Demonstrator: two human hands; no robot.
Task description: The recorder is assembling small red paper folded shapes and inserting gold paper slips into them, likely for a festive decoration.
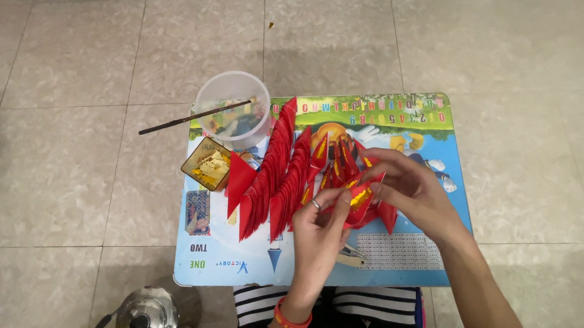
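Observation:
Both my hands work on a folded red and gold paper piece [359,199] over a small colourful printed table [430,243]. My left hand [320,230], with a ring and a red wristband, pinches the piece's left side. My right hand [410,188] grips its right side from above. Two long rows of folded red paper triangles [271,170] stand slotted together just left of my hands. More red and gold folded pieces [335,159] lie behind my fingers.
A clear plastic cup [233,109] with a thin dark stick [193,116] across its rim stands at the table's far left corner. A small open box of gold bits [209,164] sits beside it. A metal kettle [146,324] stands on the tiled floor at lower left.

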